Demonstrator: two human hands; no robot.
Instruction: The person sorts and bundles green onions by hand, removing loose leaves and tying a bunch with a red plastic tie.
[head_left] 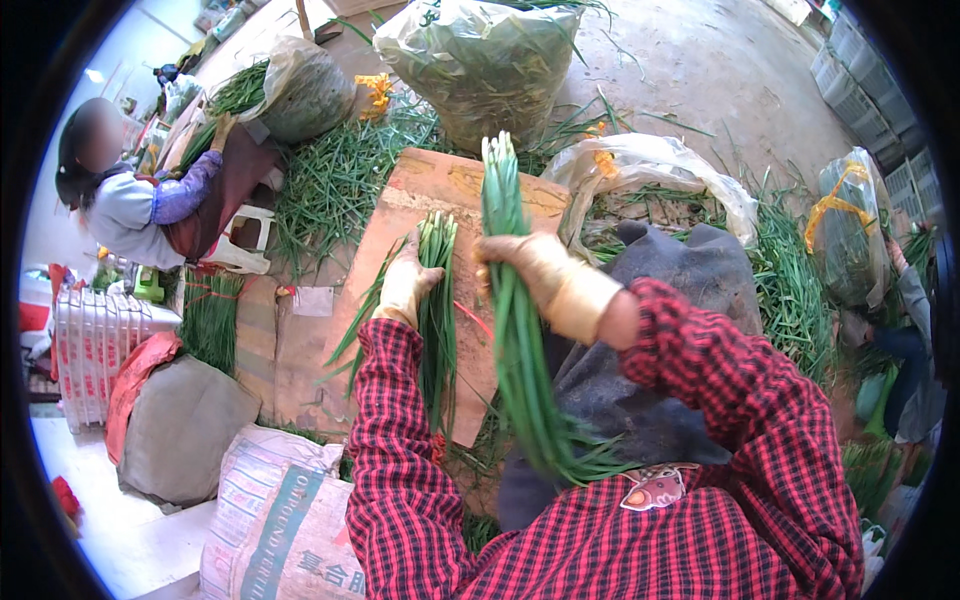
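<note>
My right hand [545,280], in a pale yellowish work glove, is wrapped round a long bunch of garlic chives [505,200]. The pale cut ends point away from me and the green leaves hang toward my lap. My left hand [405,283], gloved too, is closed on a second bunch of chives [437,235], whose pale ends stick out past the fingers. Some loose leaves splay out on its left side. Both bunches are above a brown board [415,180] in front of me. A thin red tie [472,317] shows between the two bunches.
Loose chives [325,215] are heaped beyond the board. A large clear plastic sack [470,75] stands far ahead; another open bag [660,155] lies to the right. A co-worker [150,190] sits at the left, near a white stool [243,235]. A printed woven sack [285,510] lies near left.
</note>
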